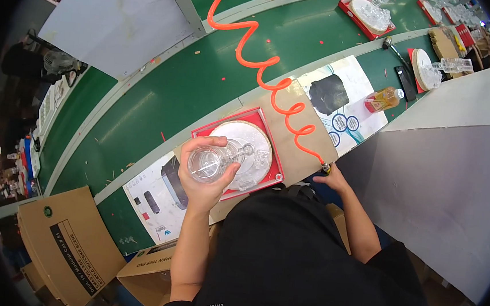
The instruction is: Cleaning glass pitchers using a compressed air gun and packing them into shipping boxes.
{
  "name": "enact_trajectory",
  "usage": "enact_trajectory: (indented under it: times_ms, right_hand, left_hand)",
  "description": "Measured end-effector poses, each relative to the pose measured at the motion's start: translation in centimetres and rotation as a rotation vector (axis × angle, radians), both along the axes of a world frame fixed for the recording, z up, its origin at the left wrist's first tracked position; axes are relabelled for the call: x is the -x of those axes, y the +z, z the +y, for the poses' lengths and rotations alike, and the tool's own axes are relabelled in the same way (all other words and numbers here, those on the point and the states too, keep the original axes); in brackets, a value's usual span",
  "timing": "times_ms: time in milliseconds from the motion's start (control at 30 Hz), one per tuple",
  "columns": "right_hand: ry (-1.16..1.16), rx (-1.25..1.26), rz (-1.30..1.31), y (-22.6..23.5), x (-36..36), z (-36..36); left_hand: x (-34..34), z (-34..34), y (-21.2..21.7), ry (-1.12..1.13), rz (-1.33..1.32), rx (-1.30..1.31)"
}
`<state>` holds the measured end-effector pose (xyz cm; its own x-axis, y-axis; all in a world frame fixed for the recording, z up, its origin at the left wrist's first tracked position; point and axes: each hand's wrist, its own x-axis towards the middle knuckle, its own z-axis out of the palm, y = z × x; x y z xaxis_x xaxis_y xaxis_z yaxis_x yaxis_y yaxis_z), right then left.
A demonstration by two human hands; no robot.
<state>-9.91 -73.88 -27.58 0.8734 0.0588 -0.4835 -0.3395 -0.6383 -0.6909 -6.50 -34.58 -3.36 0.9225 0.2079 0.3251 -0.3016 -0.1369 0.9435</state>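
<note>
Above a red box [271, 142] and its white disc [229, 130], a clear cup-shaped piece [206, 165] is held by the left hand [199, 191], curled around its wall – likely light, stiff, slippery, breakable; best gripped there. Its far end is obscured; the right hand's [336, 180] grip at the air-hose nozzle [326, 167] cannot be told.

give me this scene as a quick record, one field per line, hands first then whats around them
left hand: left hand holds a clear piece above the red box
right hand: right hand at the end of the orange coiled hose, grip partly hidden
under left hand: open red box with a white disc in it
to the right: bottle of amber liquid, white cap
lower left: brown carton
</note>
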Motion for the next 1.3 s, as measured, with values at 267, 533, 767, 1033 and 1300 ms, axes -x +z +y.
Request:
enact_trajectory:
  times_ms: [267, 533, 767, 1033, 1300]
  right_hand:
    - [0.157, -0.058, 0.422, 3.5, -0.5, 0.9]
    - [0.505, -0.252, 0.707, 13.1, -3.0, 0.9]
    - [0.379, -0.889, -0.006, 34.7, -7.2, 8.1]
    - [0.341, -1.317, -0.482, 42.8, -8.9, 16.2]
    - [0.351, -1.149, -0.436, 43.7, -9.6, 17.9]
  left_hand:
    - [0.6, 0.7, 0.4, -0.048, 0.052, -0.051]
    - [0.4, 0.4, 0.3, -0.058, 0.043, 0.005]
    - [-1.0, -2.1, 0.4, -0.028, -0.005, -0.005]
    - [-2.0, -3.0, 0.8, -0.094, -0.009, -0.009]
    - [-1.7, -2.6, 0.3, -0.111, 0.007, 0.009]
